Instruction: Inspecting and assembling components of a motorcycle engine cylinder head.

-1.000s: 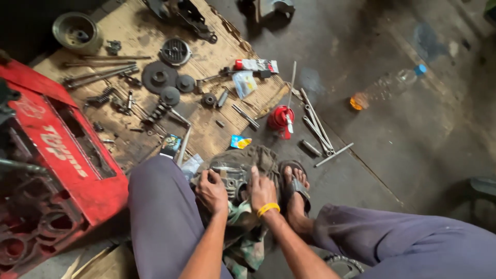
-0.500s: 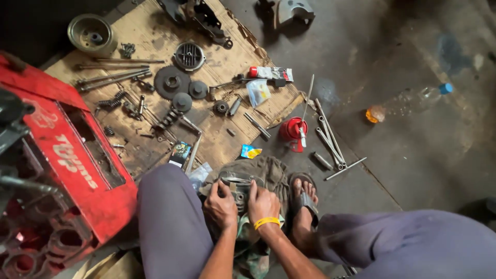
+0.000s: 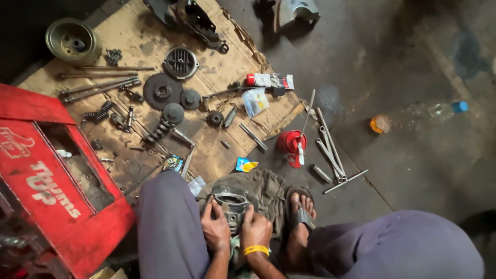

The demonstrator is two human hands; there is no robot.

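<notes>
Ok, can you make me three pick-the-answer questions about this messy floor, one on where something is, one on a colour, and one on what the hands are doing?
1. Where does the plastic bottle lie?
A. on the cardboard
B. on the bare floor
C. in the crate

2. What colour is the wristband?
A. yellow
B. green
C. white

3. What are the left hand and right hand doing?
A. resting on the knees
B. gripping a metal engine part
C. holding a spanner

Answers: 1 B, it lies on grey floor beyond the cardboard; 2 A, plainly yellow; 3 B, both clasp it over the rag.
</notes>
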